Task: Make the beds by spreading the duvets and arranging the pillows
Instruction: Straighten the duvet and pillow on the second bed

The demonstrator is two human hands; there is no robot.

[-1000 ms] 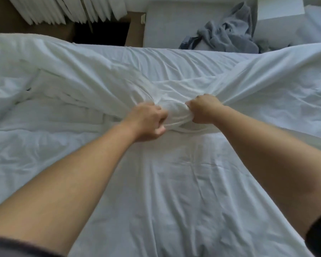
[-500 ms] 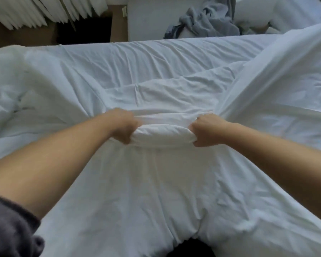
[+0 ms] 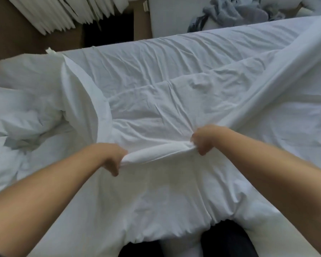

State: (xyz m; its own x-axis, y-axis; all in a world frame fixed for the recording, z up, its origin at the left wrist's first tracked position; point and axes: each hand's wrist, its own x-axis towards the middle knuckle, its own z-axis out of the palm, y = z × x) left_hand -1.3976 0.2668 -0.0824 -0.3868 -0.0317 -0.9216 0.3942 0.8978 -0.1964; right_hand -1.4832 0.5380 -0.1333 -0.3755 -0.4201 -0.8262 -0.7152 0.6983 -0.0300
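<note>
1. Nearest, at the bottom edge: dark trousers (image 3: 228, 240), partly covered by the white duvet (image 3: 156, 197) draped over the bed's near side.
2. Left grip (image 3: 112, 158): fingers curled tight round one end of a rolled duvet fold.
3. A little farther, to the right: right grip (image 3: 205, 139), clenched on the fold's other end, cloth stretched taut between the two.
4. From the right grip, a lifted ridge of duvet rising toward the right edge; at left, bunched white bedding (image 3: 26, 112).
5. Beyond, the wrinkled bed (image 3: 174, 52) sheet, uncovered.
6. Farthest: grey clothes (image 3: 233, 13) on another bed, white slats (image 3: 63, 13) top left.
</note>
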